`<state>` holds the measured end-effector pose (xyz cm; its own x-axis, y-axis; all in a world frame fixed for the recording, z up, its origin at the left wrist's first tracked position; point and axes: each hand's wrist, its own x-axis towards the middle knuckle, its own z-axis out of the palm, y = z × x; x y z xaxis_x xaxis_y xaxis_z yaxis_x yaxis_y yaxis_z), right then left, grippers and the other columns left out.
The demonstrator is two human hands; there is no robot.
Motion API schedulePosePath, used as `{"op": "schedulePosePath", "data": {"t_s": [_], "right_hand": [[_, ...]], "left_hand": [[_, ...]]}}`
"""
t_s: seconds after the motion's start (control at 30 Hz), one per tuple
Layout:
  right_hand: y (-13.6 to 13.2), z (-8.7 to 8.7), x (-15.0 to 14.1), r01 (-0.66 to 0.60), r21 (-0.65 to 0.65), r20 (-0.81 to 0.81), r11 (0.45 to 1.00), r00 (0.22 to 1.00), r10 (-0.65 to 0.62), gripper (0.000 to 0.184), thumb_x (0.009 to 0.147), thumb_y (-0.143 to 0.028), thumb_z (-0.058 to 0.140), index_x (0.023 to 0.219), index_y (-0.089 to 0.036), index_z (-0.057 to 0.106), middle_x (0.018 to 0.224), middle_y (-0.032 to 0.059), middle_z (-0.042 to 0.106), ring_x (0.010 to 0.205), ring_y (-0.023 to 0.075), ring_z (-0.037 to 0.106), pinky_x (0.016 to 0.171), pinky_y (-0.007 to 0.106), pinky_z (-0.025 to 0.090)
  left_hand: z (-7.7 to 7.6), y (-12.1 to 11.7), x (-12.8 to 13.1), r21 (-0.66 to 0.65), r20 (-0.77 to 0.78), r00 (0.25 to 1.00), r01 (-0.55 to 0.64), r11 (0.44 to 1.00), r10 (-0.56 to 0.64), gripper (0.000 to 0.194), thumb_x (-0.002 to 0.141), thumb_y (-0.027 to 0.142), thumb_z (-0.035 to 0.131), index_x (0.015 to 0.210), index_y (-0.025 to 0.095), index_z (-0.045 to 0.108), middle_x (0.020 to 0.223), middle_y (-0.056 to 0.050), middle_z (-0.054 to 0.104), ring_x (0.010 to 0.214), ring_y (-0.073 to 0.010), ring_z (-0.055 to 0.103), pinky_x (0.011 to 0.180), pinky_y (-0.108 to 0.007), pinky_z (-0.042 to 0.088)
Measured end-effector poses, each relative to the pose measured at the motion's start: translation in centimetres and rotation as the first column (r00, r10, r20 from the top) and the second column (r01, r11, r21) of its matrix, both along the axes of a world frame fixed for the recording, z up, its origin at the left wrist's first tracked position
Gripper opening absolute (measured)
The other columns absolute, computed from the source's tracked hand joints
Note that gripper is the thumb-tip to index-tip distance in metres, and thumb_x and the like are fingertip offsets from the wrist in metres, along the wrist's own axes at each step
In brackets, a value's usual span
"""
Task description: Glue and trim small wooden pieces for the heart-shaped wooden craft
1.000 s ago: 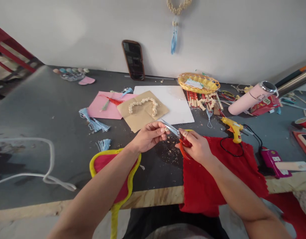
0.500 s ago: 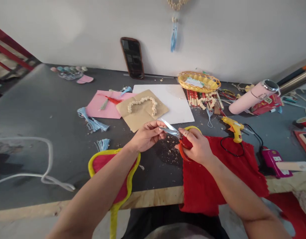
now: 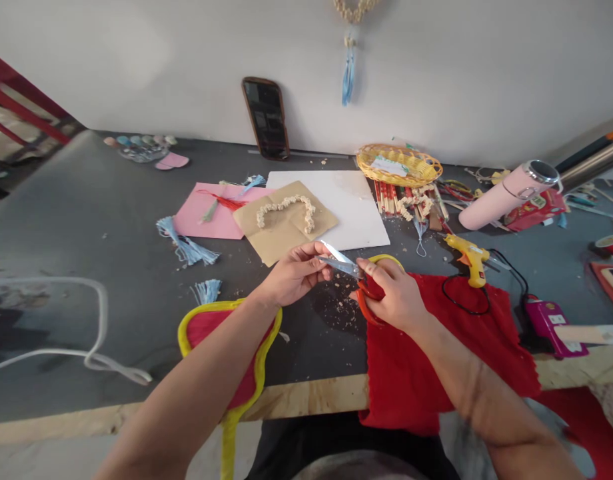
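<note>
My right hand (image 3: 394, 297) is wrapped round the orange and yellow handles of a pair of scissors (image 3: 342, 261), whose metal blades stand parted and point left. My left hand (image 3: 294, 275) is pinched shut at the blade tips on a small pale piece too small to name. Both hands hover above the dark table (image 3: 86, 220), over a scatter of pale crumbs (image 3: 344, 305). Beyond my left hand, a beige arch of small pieces (image 3: 286, 208) lies on a sheet of brown paper (image 3: 281, 230).
Red cloth (image 3: 436, 360) lies under my right forearm, a red and yellow fabric shape (image 3: 221, 340) under my left. Further off: yellow glue gun (image 3: 469, 257), yellow basket (image 3: 399, 165), pink flask (image 3: 506, 195), white board (image 3: 354, 207), pink paper (image 3: 211, 210), blue tassels (image 3: 186, 248), white cord (image 3: 91, 327).
The scissor blades, nearly together a second ago, now stand parted. Both hands have stayed in almost the same place.
</note>
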<state>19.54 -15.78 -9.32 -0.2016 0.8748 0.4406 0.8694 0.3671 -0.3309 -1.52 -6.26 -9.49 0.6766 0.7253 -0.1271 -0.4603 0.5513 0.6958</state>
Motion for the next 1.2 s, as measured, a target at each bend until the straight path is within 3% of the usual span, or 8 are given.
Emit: {"op": "schedulePosePath", "data": {"t_s": [0.47, 0.73, 0.97, 1.2], "right_hand": [[0.05, -0.42, 0.07, -0.001, 0.038, 0.018, 0.999, 1.0, 0.001, 0.053, 0.083, -0.042, 0.069, 0.13, -0.02, 0.058, 0.098, 0.009, 0.065, 0.095, 0.0231, 0.065, 0.084, 0.036, 0.058], [-0.09, -0.08, -0.15, -0.013, -0.037, -0.055, 0.999, 0.998, 0.011, 0.058, 0.082, -0.048, 0.069, 0.131, -0.021, 0.056, 0.102, 0.0093, 0.065, 0.099, 0.0235, 0.065, 0.083, 0.037, 0.059], [-0.02, -0.01, -0.23, -0.001, 0.0, 0.009, 1.0, 1.0, 0.001, 0.057, 0.082, -0.047, 0.068, 0.131, -0.02, 0.057, 0.1, 0.0096, 0.064, 0.099, 0.025, 0.063, 0.086, 0.039, 0.058], [-0.11, -0.04, -0.08, 0.011, -0.018, -0.089, 1.0, 0.996, -0.013, 0.059, 0.082, -0.049, 0.068, 0.133, -0.023, 0.054, 0.102, 0.009, 0.063, 0.099, 0.0242, 0.063, 0.086, 0.04, 0.058]], "left_hand": [[0.17, 0.0, 0.13, 0.009, -0.036, 0.999, -0.026, 1.0, 0.027, 0.019, 0.066, 0.015, 0.083, 0.078, 0.014, 0.069, 0.064, 0.0, 0.067, 0.056, -0.0092, 0.064, 0.058, -0.017, 0.053], [0.12, -0.03, 0.07, 0.022, -0.042, 0.999, -0.017, 1.0, 0.018, 0.021, 0.067, 0.017, 0.084, 0.081, 0.014, 0.069, 0.067, -0.002, 0.069, 0.059, -0.0095, 0.065, 0.059, -0.016, 0.053], [0.1, -0.06, 0.12, 0.031, -0.035, 0.999, -0.026, 0.999, 0.027, 0.021, 0.065, 0.018, 0.085, 0.079, 0.014, 0.07, 0.067, -0.001, 0.069, 0.058, -0.0095, 0.066, 0.059, -0.016, 0.053], [0.27, -0.04, 0.01, 0.015, -0.037, 0.999, -0.023, 1.0, 0.024, 0.021, 0.068, 0.014, 0.082, 0.087, 0.013, 0.073, 0.072, -0.003, 0.071, 0.062, -0.0099, 0.067, 0.062, -0.016, 0.055]]}}
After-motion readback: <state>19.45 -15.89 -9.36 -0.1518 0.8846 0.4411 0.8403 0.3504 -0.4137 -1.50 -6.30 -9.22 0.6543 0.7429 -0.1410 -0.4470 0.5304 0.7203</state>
